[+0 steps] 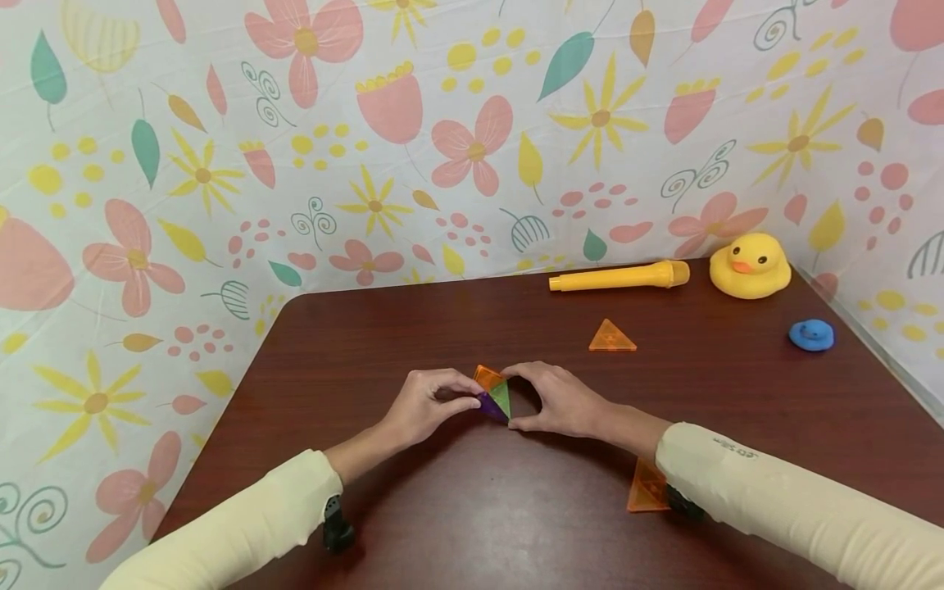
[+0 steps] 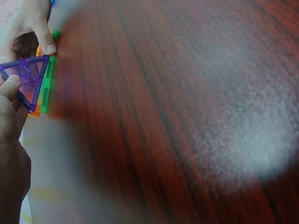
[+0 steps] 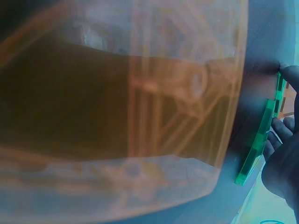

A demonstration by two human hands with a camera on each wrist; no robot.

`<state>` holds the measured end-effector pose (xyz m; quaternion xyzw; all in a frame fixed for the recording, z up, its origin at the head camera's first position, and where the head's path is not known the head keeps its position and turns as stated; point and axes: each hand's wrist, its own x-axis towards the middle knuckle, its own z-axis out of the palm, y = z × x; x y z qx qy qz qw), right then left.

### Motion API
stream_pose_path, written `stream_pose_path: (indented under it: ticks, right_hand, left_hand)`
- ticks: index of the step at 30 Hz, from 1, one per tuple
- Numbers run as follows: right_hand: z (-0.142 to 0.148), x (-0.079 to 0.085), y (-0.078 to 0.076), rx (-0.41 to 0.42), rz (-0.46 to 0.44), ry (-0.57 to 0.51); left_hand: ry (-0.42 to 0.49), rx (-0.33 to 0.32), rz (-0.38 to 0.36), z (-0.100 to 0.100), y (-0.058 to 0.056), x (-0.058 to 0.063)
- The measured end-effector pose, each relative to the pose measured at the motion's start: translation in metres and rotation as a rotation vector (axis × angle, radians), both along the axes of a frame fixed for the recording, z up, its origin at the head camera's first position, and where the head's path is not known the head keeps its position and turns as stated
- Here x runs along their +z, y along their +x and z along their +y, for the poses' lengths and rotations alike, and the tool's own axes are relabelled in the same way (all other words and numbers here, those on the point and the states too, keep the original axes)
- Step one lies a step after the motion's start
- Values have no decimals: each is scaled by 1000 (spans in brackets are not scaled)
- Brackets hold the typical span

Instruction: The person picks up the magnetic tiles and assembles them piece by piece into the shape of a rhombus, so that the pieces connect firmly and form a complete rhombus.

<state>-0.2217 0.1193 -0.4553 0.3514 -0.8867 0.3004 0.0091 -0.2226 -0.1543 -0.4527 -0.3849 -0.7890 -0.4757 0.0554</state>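
My left hand (image 1: 431, 407) pinches a see-through purple triangle magnetic tile (image 2: 41, 88) between thumb and fingers. It meets a green magnetic tile (image 1: 501, 397) and an orange tile (image 1: 487, 377) at the middle of the table. From the other side my right hand (image 1: 560, 401) spans the green tile, thumb at the near corner and fingertips at the far one. In the left wrist view the right thumb lies by the purple tile's upper corner. Green tile edges (image 3: 257, 144) show beside the right fingers in the right wrist view; how the tiles join is hard to tell.
An orange triangle tile (image 1: 612, 337) lies farther back on the dark table (image 1: 413, 508). Another orange tile (image 1: 647, 489) is partly under the right forearm. Along the back stand a yellow toy microphone (image 1: 619, 277) and a yellow duck (image 1: 749, 266), with a blue duck (image 1: 811, 335) nearer.
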Motion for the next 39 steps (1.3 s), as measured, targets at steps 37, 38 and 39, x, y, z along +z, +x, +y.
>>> stream_pose_path:
  ticks: [37, 38, 39]
  right_hand:
    - [1, -1, -1, 3, -11, 7]
    - [1, -1, -1, 3, -10, 8]
    - [0, -1, -1, 3, -8, 7]
  left_hand:
    - [-9, 120, 98, 3, 5, -7]
    - [-9, 121, 93, 3, 5, -7]
    - [-9, 123, 92, 3, 5, -6]
